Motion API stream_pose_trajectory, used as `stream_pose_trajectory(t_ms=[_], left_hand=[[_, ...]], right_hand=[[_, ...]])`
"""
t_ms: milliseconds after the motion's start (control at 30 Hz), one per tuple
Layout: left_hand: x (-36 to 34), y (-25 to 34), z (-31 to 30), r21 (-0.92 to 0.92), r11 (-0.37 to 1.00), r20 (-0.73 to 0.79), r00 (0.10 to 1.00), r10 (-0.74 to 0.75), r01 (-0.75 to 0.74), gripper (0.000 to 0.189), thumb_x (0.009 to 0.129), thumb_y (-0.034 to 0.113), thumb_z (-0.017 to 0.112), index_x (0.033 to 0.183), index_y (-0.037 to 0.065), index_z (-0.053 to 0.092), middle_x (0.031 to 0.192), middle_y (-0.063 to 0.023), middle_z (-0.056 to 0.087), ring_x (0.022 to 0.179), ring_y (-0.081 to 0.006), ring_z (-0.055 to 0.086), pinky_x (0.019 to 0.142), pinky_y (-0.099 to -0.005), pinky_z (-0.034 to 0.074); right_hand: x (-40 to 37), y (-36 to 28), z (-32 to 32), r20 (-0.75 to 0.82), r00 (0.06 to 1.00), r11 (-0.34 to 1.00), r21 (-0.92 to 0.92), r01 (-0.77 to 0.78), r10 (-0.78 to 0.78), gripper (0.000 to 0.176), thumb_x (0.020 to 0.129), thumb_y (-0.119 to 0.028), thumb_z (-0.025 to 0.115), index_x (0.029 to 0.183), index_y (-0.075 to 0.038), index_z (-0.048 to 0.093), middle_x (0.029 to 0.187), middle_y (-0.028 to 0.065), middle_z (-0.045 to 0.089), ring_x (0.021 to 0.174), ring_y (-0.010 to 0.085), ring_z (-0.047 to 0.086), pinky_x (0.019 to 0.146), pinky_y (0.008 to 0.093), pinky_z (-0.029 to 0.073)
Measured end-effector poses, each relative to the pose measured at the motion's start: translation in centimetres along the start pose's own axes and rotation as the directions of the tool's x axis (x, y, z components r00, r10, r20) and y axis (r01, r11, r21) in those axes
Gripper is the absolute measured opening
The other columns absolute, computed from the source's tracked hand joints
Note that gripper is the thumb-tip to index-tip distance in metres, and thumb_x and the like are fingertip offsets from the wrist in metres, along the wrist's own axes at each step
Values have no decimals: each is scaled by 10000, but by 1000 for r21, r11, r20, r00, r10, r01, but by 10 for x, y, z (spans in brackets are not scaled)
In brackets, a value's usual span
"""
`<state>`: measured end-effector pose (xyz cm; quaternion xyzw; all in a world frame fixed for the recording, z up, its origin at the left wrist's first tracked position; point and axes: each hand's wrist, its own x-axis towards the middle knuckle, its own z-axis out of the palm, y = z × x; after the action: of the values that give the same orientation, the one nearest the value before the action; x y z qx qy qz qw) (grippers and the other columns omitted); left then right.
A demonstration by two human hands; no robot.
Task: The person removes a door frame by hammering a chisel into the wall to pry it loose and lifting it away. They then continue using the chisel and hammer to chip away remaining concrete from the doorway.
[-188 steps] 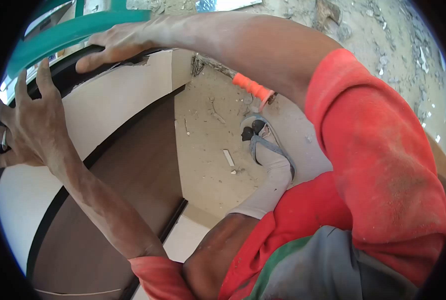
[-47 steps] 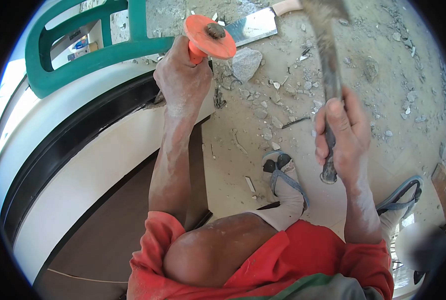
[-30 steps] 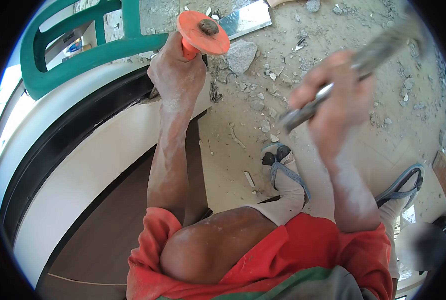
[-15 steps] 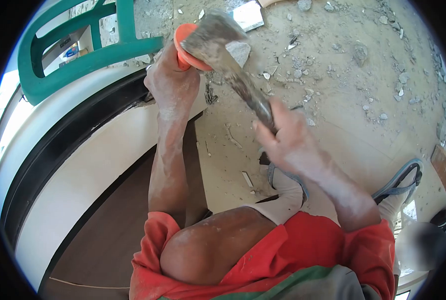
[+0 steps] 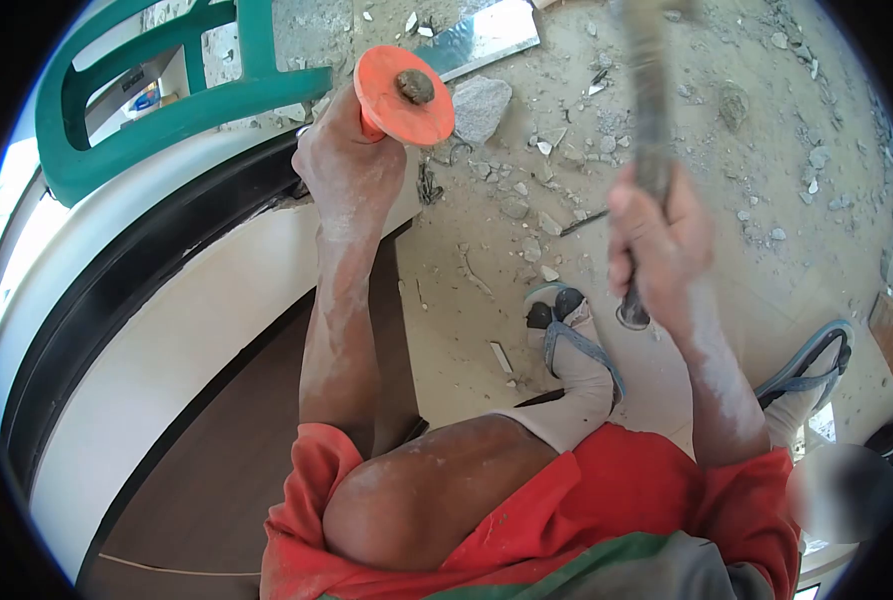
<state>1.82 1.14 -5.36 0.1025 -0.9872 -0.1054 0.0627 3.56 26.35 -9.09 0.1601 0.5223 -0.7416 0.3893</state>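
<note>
My left hand (image 5: 349, 165) is closed round the grip of a chisel (image 5: 381, 105) with a round orange hand guard. The chisel's worn metal striking end pokes through the guard and faces me; its working tip is hidden below the hand. In my right hand (image 5: 666, 240) is a hammer (image 5: 651, 110), its dark handle pointing away from me. Motion smears the hammer's head at the top edge of the view. The hammer is well to the right of the chisel and apart from it. Whitish dust coats both hands.
A green plastic chair (image 5: 196, 105) is at the upper left, beside a black and white ledge (image 5: 166, 275). Grey rubble (image 5: 481, 110) and a shiny flat strip (image 5: 496, 38) lie on the dusty floor (image 5: 466, 340). My sandalled feet (image 5: 576, 340) are below.
The hammer has swung up and to the right, away from the chisel's striking end, which now shows. My left hand and the chisel have barely moved.
</note>
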Motion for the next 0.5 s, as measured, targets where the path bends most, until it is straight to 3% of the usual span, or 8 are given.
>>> stream_pose_trajectory(t_ms=[100,133,167,200,300,333,400,500], left_hand=[[-1,-1,0,-4,1000,2,1000,-7,7,218,737,103,711,952,93,673,733,-104,643,677,-299,635,659,-329,499],[-2,0,-2,17,1000,5,1000,-20,20,225,736,103,715,957,92,674,737,-103,644,675,-294,635,661,-327,500],[-2,3,-5,38,999,12,1000,-27,26,232,735,104,719,962,91,676,740,-102,645,673,-289,634,663,-325,501],[0,5,-5,55,998,23,999,-28,27,238,733,105,723,967,90,677,744,-101,645,671,-285,634,665,-323,501],[-4,-1,-2,0,1000,3,1000,3,-3,239,727,115,738,956,79,677,761,-102,648,674,-269,637,675,-316,504],[-3,-2,-3,-5,1000,12,1000,-7,7,237,725,116,746,947,73,678,781,-103,654,686,-254,645,685,-312,507],[-8,-2,-3,-31,999,20,1000,10,-9,235,728,113,744,951,75,680,773,-98,655,684,-256,642,687,-306,506],[-4,-1,-4,-21,1000,10,1000,-18,19,242,731,108,746,963,77,682,773,-90,663,688,-239,646,695,-295,505]], right_hand=[[12,-3,17,-427,872,807,410,424,-240,178,947,-194,497,917,-28,442,610,21,499,455,143,527,403,311,453],[8,16,39,-355,893,762,485,429,-276,190,934,-194,517,920,-17,449,615,52,528,476,163,547,428,333,449],[-2,34,47,-58,941,943,-16,332,-333,196,926,-191,528,915,-11,450,613,64,535,483,172,549,441,347,445],[-9,42,51,210,956,795,-534,288,-205,202,917,-188,539,909,-6,451,612,77,543,490,181,550,454,361,441],[1,34,20,233,963,856,-463,230,-134,230,900,-195,567,900,4,452,594,70,521,511,197,558,479,385,431],[2,21,11,162,977,915,-357,186,-136,219,907,-205,566,896,-13,460,590,45,513,490,172,544,444,359,433],[-6,-11,2,-41,999,995,90,29,-25,202,916,-208,555,908,-22,476,595,19,506,469,152,543,412,327,440],[14,-1,12,-440,850,775,413,478,-290,176,926,-198,531,915,-31,476,599,12,516,452,140,540,390,306,449]])
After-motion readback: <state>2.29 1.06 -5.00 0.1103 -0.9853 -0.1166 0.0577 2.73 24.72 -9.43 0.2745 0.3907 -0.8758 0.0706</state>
